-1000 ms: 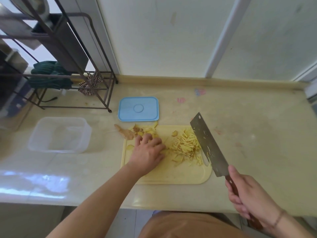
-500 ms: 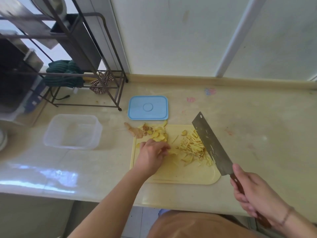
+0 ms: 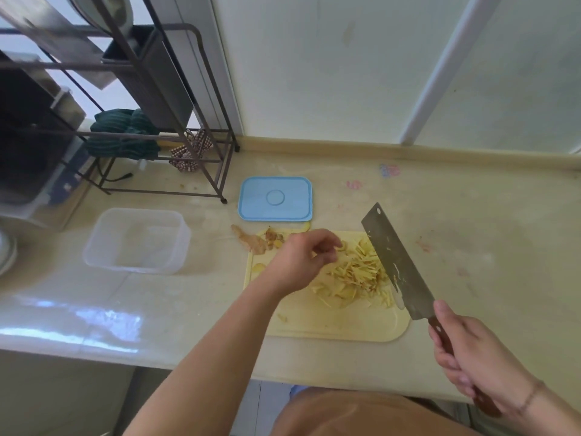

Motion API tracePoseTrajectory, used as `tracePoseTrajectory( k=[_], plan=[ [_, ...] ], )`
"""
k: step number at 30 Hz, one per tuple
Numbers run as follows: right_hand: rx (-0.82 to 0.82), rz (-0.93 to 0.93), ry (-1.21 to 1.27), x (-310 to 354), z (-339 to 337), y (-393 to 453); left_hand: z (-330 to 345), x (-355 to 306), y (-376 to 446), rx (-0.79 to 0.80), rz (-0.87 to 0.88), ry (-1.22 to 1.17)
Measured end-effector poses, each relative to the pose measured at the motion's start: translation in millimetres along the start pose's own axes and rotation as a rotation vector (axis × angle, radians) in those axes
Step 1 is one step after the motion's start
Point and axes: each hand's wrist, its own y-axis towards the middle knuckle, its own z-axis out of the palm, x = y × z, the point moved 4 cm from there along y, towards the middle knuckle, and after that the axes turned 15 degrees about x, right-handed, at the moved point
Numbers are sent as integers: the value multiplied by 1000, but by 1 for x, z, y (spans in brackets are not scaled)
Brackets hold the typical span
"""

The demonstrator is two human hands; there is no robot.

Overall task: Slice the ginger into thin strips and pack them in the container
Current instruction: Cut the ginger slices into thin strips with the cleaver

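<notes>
On the pale yellow plastic cutting board [image 3: 330, 322] lies a loose heap of thin pale ginger strips [image 3: 355, 275], spread from the board's centre toward three o'clock; the left hand [image 3: 298, 262] hangs just above the heap's nine o'clock edge, fingers loosely curled, and whether they pinch a sliver I cannot tell; the right hand [image 3: 471, 357] is wrapped firmly round the brown wooden handle of a broad steel cleaver [image 3: 396, 262], whose blade stands tilted at the heap's three o'clock side, bits of ginger stuck to its flat; scraps of brownish ginger peel [image 3: 254, 240] sit at the board's eleven o'clock corner, partly on the beige counter [image 3: 471, 231]; the clear rectangular plastic container [image 3: 138, 240] waits well apart at nine o'clock, nothing visible in it, and its light blue rectangular lid [image 3: 276, 199] lies flat at twelve o'clock, just beyond the board; those strips look light, moist and limp, likely to cling to skin and scatter; I would gather them in a cupped bunch from underneath, or scoop them on the blade's flat, rather than pinch single pieces.
</notes>
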Motion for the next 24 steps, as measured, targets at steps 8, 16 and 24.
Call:
tracePoseTrajectory(
  k=[8, 16, 24],
  plan=[
    [-67, -10, 55, -5, -10, -3, 32, 29, 1, 33, 38, 458],
    [-61, -16, 64, -13, -6, -3, 55, 47, -24, -234, 130, 773],
    [-41, -20, 53, -6, -5, -2, 54, 56, -38, -354, -92, 781]
  ],
)
